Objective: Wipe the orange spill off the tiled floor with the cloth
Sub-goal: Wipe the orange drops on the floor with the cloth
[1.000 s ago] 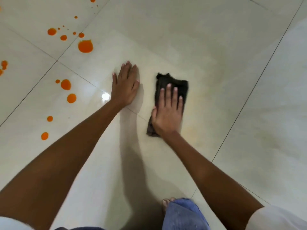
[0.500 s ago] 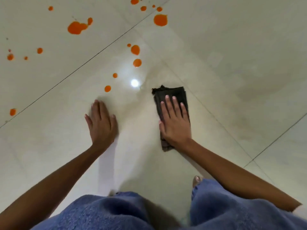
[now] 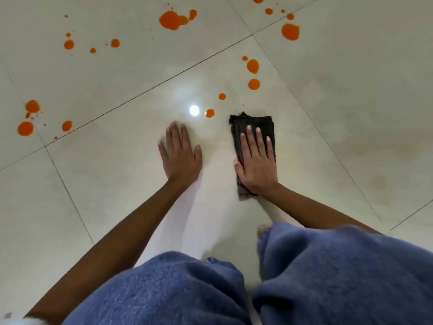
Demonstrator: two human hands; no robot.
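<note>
A dark folded cloth (image 3: 254,124) lies flat on the pale tiled floor (image 3: 351,90). My right hand (image 3: 256,160) presses down on it, fingers spread over the fabric. My left hand (image 3: 180,153) rests palm-down on bare tile to the cloth's left, holding nothing. Orange spill drops lie beyond both hands: a small drop (image 3: 210,113) just left of the cloth's far corner, a chain of drops (image 3: 253,66) ahead of the cloth, a big blot (image 3: 173,19) at the top, another (image 3: 290,31) at top right, and several drops (image 3: 25,128) at far left.
My knees in blue trousers (image 3: 328,266) fill the bottom of the view, with bare toes (image 3: 262,229) showing beside them. A bright lamp reflection (image 3: 194,110) sits between my hands. Faint yellowish smears (image 3: 379,181) mark the tile to the right.
The view has swung, so the drops now lie ahead and to the left. My knees have come into view. The cloth under my right hand now lies close to the nearest drops.
</note>
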